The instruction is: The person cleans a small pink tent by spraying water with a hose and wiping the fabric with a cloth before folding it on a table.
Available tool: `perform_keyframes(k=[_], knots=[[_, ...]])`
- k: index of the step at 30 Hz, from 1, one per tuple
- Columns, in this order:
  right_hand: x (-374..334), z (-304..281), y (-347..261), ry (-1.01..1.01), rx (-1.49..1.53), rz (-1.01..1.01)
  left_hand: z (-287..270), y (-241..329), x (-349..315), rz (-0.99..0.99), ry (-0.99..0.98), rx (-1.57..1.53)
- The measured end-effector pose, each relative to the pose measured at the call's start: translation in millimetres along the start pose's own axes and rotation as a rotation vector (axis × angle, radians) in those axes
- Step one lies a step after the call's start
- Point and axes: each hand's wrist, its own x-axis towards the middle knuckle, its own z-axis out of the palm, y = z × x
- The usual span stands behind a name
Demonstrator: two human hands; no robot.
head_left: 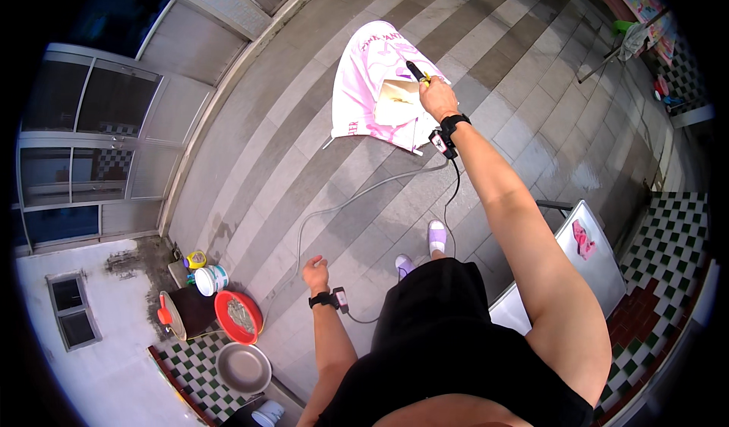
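My right hand (437,99) reaches far forward, fingers wrapped round a spray nozzle (415,71) with a black head and a yellow part. A grey hose (334,205) trails over the floor near it. Just beyond and beside the nozzle stands pink and white printed fabric (357,85) spread over a frame, with rod ends showing at its lower edge. A cream-coloured panel or opening (396,104) shows in its near side. My left hand (315,273) hangs low at my left, fingers loosely bent, nothing visible in it.
At the left wall stand a red basin (226,315), a grey basin (220,362), a white bucket (199,283) and a dark lidded container (199,313). To my right is a white table (566,264) with a pink cloth (583,239). The tiled floor (531,142) looks wet in patches.
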Motion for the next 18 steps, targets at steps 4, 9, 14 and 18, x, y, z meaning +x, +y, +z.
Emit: perform_keyframes(k=[4, 9, 14, 18], knots=[[8, 3, 3, -0.029, -0.025, -0.014, 4, -4, 0, 0.053, 0.005, 0.039], [3, 5, -2, -0.044, -0.036, -0.019, 4, -15, 6, 0.066, 0.021, 0.049], [-6, 2, 4, -0.034, 0.000, 0.029, 4, -5, 4, 0.028, -0.018, -0.002], [-16, 2, 41, 0.019, 0.045, 0.133, 1, 23, -14, 0.020, -0.035, -0.024]])
